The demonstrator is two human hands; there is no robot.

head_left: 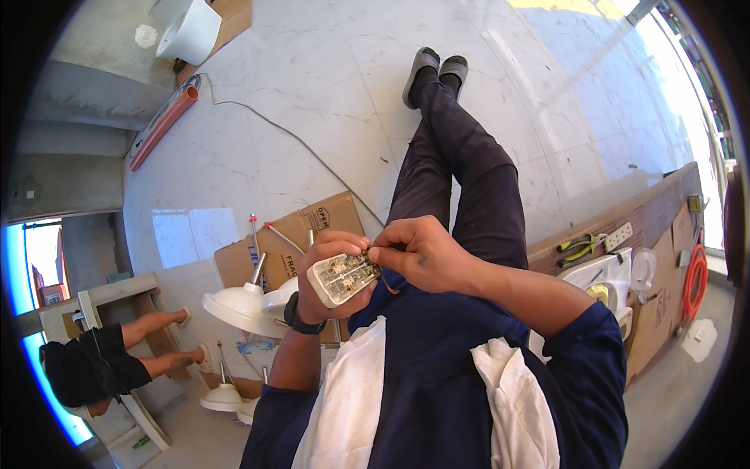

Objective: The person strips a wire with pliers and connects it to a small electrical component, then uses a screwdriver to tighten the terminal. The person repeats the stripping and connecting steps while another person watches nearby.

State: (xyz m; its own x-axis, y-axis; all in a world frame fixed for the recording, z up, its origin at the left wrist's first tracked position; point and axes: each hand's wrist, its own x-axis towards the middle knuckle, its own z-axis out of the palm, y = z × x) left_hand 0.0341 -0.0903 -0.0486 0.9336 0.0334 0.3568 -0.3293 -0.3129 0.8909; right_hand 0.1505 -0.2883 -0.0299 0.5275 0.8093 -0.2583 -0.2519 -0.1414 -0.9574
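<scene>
Above my lap I hold an opened white plastic socket housing point(341, 280) with brass-coloured metal contacts showing inside. My left hand point(334, 244) is closed around it, fingers along the far edge, a dark watch on the wrist. At the housing's right end my right hand point(426, 254) is closed in a pinch, thumb and fingertips at a dark cluster of wire or terminals. A short brown wire point(388, 283) hangs below those fingertips. The fingers hide exactly what is pinched.
White lamp shades point(242, 307) and cardboard point(328, 219) lie left. On the right, a wooden board point(617, 211) carries green-handled pliers point(576, 248) and a socket strip point(619, 237). A cable point(289, 133) crosses the tiled floor. Another person point(101, 359) is far left.
</scene>
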